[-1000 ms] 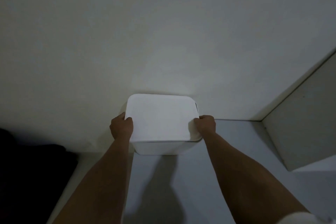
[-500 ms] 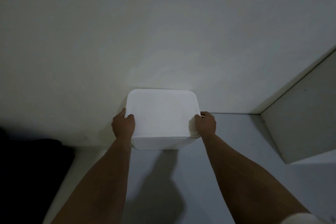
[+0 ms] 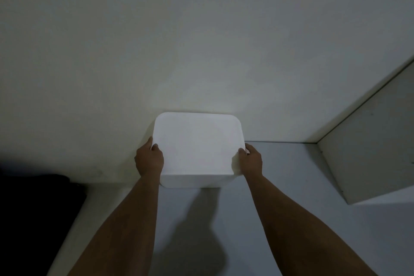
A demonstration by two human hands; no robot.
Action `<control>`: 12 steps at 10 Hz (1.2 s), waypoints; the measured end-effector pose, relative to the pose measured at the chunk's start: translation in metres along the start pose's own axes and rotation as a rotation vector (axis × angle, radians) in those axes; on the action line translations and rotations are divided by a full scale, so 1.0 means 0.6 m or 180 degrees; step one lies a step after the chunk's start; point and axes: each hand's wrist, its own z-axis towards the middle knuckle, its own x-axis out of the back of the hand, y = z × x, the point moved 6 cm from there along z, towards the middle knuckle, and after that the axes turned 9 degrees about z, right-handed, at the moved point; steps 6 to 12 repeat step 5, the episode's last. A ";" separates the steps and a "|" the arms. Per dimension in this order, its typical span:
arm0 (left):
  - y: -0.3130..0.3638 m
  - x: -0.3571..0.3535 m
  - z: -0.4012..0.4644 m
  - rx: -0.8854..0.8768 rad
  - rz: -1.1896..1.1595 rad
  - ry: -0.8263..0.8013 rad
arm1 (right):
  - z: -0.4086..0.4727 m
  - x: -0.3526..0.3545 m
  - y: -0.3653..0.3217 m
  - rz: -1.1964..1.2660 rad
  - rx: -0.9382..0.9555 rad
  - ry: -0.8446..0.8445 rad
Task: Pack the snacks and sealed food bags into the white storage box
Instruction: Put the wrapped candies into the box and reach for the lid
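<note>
The white storage box [image 3: 198,148] is seen upright with its flat, round-cornered lid closed, set on the pale desk [image 3: 291,186], its back edge tucked close against the wall.

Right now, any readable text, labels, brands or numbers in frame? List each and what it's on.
None readable.
white storage box: lid and front wall are plain white, no label or print visible.
Wall: bare, no sign.
Panel at right: a few small dark specks, not characters.
Dark mass at lower left: too dark to tell whether it carries any print.
left hand and right hand grip the box sides and cover no visible marking.
</note>
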 end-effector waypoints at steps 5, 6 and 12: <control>0.070 0.031 -0.043 -0.0092 0.1149 -0.0137 | -0.026 0.028 -0.040 -0.0820 -0.0182 -0.0480; 0.070 0.031 -0.043 -0.0092 0.1149 -0.0137 | -0.026 0.028 -0.040 -0.0820 -0.0182 -0.0480; 0.070 0.031 -0.043 -0.0092 0.1149 -0.0137 | -0.026 0.028 -0.040 -0.0820 -0.0182 -0.0480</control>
